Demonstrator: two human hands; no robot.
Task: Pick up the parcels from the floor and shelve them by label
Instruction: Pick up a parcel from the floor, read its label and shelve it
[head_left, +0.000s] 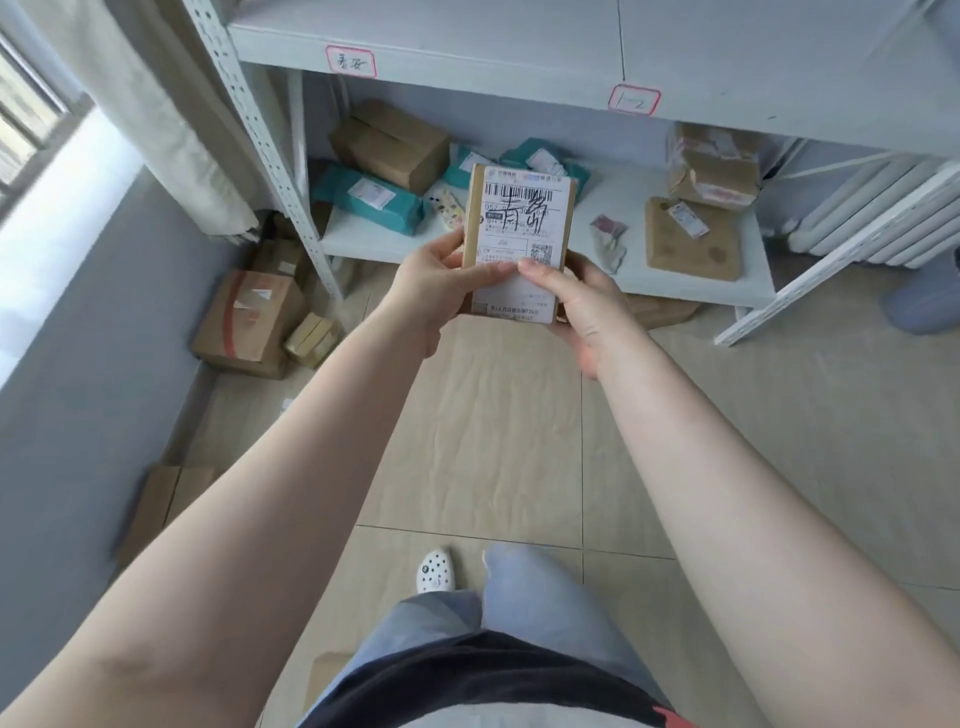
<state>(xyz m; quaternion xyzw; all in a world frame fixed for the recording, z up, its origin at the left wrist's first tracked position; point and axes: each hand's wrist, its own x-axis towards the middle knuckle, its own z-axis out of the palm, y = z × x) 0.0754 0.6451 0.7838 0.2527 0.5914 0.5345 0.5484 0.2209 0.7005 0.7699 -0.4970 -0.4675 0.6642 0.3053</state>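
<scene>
Brown cardboard, a small flat parcel (519, 241) with a white shipping label (handwritten black characters across it), is gripped upright by both hands, left hand (434, 291) on its left edge and right hand (582, 304) under its lower right, above the tiled floor (493, 441) before the white metal shelf (691, 270) holding other parcels.

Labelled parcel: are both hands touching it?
Touching. Head view shows the left hand gripping the labelled parcel's left edge, thumb on its face; the right hand cups its lower right, thumb on the label.
</scene>
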